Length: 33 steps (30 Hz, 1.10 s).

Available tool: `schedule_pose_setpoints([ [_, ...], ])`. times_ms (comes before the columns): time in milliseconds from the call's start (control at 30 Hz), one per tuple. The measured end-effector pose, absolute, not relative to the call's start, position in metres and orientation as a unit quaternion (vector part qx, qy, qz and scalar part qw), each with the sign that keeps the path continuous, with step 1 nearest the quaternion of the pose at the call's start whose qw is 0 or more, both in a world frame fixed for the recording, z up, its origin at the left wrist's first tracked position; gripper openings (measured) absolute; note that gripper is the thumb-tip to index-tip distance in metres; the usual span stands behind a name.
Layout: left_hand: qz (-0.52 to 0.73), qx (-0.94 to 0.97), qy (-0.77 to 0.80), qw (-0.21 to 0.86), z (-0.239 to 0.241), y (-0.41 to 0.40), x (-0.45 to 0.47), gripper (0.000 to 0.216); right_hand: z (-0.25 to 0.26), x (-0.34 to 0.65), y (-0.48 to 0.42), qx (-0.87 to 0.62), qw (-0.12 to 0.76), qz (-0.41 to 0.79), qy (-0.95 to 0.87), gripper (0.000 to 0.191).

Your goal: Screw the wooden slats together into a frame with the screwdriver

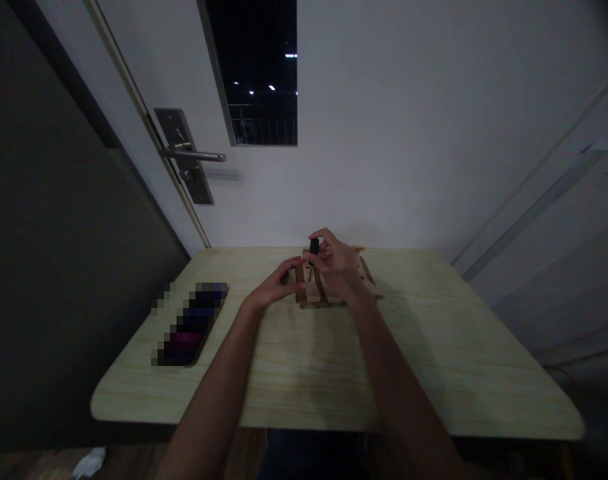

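Note:
In the head view, my right hand (337, 261) is closed round the black handle of a small screwdriver (314, 246). The tool stands nearly upright, its thin shaft pointing down at a light wooden strip with small dark holes. That strip belongs to a wooden assembly (312, 292) of light and darker brown pieces, lying flat near the table's back edge. My left hand (277, 283) grips the assembly's left side, with thumb and index finger at its edge. My right hand and wrist cover much of the assembly's middle, and the screwdriver tip is too small to make out.
A smartphone (197, 327), partly pixelated, lies on the left of the light wooden table (304, 373). Behind the table rises a white door (384, 133) with a metal handle (197, 156) and a dark window (259, 73). A dark panel (59, 267) stands along the left.

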<state>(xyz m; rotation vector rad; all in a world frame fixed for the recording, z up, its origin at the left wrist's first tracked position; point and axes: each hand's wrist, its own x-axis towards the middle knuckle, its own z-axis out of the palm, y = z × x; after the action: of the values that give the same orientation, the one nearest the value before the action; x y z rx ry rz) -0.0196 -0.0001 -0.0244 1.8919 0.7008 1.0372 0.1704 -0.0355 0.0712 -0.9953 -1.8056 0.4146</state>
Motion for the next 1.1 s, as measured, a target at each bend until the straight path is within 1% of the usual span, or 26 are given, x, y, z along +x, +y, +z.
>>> schedule_pose_setpoints([
  [67, 0.415, 0.753, 0.279, 0.427, -0.0237, -0.0008, -0.0194, 0.060, 0.0695, 0.1703, -0.0341, -0.400, 0.499, 0.148, -0.754, 0.030],
  [200, 0.415, 0.750, 0.276, 0.436, -0.0193, -0.0039, -0.0180, 0.060, 0.0668, 0.1692, -0.0327, -0.388, 0.493, 0.119, -0.769, 0.026],
  [300, 0.413, 0.748, 0.281, 0.437, -0.0163, -0.0052, -0.0168, 0.059, 0.0659, 0.1672, -0.0337, -0.400, 0.492, 0.139, -0.761, 0.032],
  [467, 0.421, 0.751, 0.263, 0.436, -0.0192, -0.0021, -0.0167, 0.060, 0.0666, 0.1661, -0.0358, -0.379, 0.484, 0.207, -0.761, 0.037],
  [567, 0.423, 0.751, 0.261, 0.434, -0.0214, -0.0009, -0.0173, 0.060, 0.0688, 0.1679, -0.0364, -0.372, 0.475, 0.224, -0.765, 0.035],
  [667, 0.416, 0.753, 0.270, 0.432, -0.0213, -0.0014, -0.0178, 0.061, 0.0716, 0.1693, -0.0373, -0.372, 0.473, 0.218, -0.769, 0.030],
  [767, 0.414, 0.753, 0.278, 0.429, -0.0207, -0.0022, -0.0181, 0.062, 0.0732, 0.1694, -0.0379, -0.379, 0.469, 0.208, -0.770, 0.029],
  [967, 0.417, 0.757, 0.274, 0.422, -0.0185, -0.0038, -0.0174, 0.061, 0.0712, 0.1688, -0.0341, -0.370, 0.490, 0.226, -0.756, 0.027],
  [1100, 0.418, 0.753, 0.267, 0.432, -0.0199, -0.0030, -0.0171, 0.061, 0.0713, 0.1690, -0.0327, -0.370, 0.502, 0.230, -0.747, 0.029],
])
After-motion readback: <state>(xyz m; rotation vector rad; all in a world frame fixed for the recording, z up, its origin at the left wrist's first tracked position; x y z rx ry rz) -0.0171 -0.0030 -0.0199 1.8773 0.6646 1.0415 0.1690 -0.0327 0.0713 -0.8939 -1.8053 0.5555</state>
